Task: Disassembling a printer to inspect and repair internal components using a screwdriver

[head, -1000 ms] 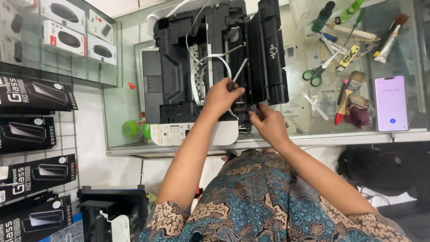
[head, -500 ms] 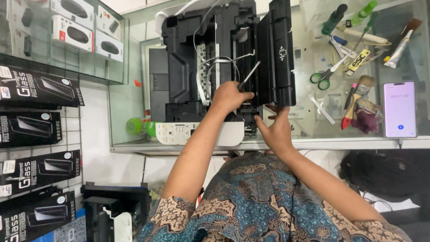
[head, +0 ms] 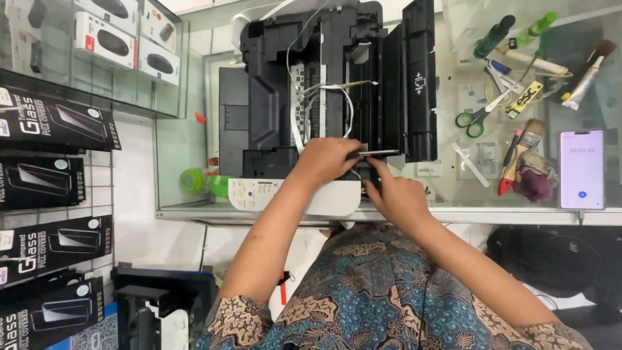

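A black printer [head: 272,97] with its cover off stands on a glass counter [head: 492,215], white ribbon cables [head: 303,97] looping over its middle. My left hand [head: 324,159] rests on the printer's near edge and grips a thin metal tool [head: 381,153] that lies level, pointing right toward the raised black side panel [head: 418,78]. My right hand [head: 398,198] is just below the tool tip, thumb up, fingers curled on the printer's near right corner. A white control panel [head: 259,193] sits at the printer's front.
Right of the printer lie green-handled scissors [head: 476,120], a paintbrush [head: 518,155], pens, bottles and a lit phone [head: 581,168]. Boxed goods fill the glass case and wall at left [head: 45,123]. A green object [head: 194,180] shows under the glass. Another black device [head: 149,304] stands below.
My left hand has slid toward the printer's near edge and the metal tool has gone from tilted upward to lying level. My right hand stays at the near right corner.
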